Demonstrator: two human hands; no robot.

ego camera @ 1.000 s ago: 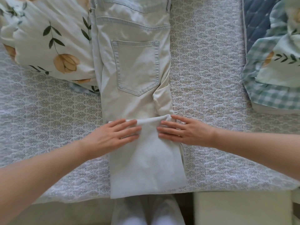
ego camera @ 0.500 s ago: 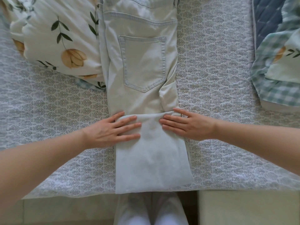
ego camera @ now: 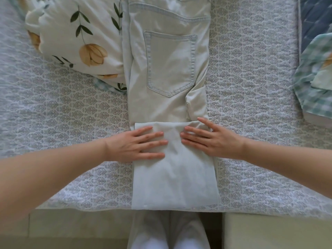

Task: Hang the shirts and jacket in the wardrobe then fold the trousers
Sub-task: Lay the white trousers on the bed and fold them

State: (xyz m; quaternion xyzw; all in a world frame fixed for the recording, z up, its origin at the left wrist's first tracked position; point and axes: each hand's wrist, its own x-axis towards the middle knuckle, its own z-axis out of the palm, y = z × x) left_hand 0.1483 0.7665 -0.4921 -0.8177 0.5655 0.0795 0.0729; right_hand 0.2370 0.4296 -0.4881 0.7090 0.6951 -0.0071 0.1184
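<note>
Head view: the trousers (ego camera: 168, 108) are laid lengthwise on the bed (ego camera: 71, 114), waistband away from the person and back pocket (ego camera: 170, 62) uppermost. The leg section (ego camera: 176, 177) is folded up over the seat, with its free edge just below the pocket and its crease at the near edge of the bed. The left hand (ego camera: 136, 144) and the right hand (ego camera: 212, 141) are laid flat on this folded layer, just beside its free edge. The fingers are straight, nothing is gripped, and bare cloth shows between the two sets of fingertips. A floral pillow (ego camera: 75, 36) touches the left side of the trousers. Checked bedding (ego camera: 316, 83) lies well apart at the right.

The step in hand is judged to be the setting of the first fold.

1. Pressure should be applied with flat palms and swept from the centre line outward to the side seams, so that wrinkles are driven out.
2. The free edge should be checked for squareness against the side seams.
3. A pucker of cloth (ego camera: 195, 97) stands up just above the right hand. It should be flattened before a further fold is made, or a lump is likely to be trapped.
4. The side edges of the upper layer should be aligned with those of the layer beneath.
5. The pillow should be expected to hinder the next fold on the left, so it is best moved aside.
</note>
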